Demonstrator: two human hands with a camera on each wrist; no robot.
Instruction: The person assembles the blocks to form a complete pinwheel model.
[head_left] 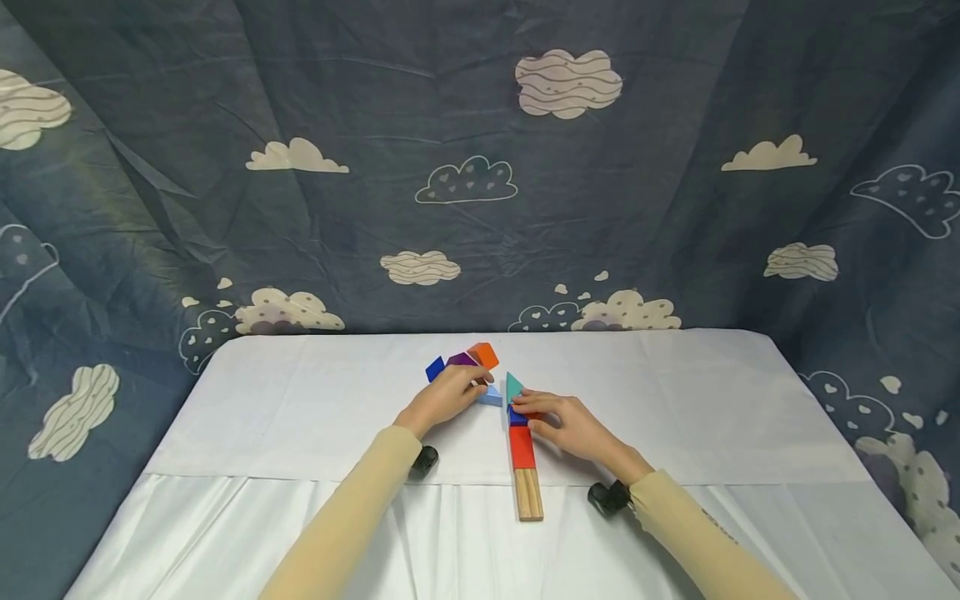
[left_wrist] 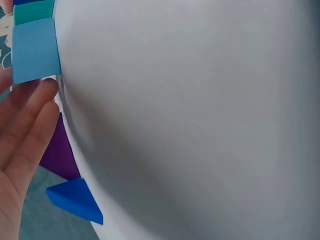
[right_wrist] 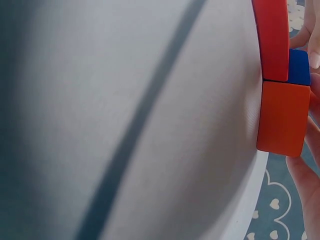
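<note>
My left hand [head_left: 447,392] is by a light blue triangular block [head_left: 491,397]; in the left wrist view its fairly straight fingertips touch the edge of that light blue block [left_wrist: 36,50]. At the upper end of a row of blocks, my right hand [head_left: 573,423] pinches an orange block [right_wrist: 283,118]. That block lies beside a blue block [head_left: 518,417] and against a red block [head_left: 522,448]. Beyond the blue one stands a teal triangular block [head_left: 513,387]. A plain wooden piece [head_left: 528,496] forms the near end of the row.
Behind my left hand lie a dark blue block [head_left: 435,368], a purple block [head_left: 461,359] and another orange block [head_left: 484,355]. White cloth [head_left: 300,408] covers the table. A dark cloud-patterned curtain [head_left: 420,100] hangs behind it.
</note>
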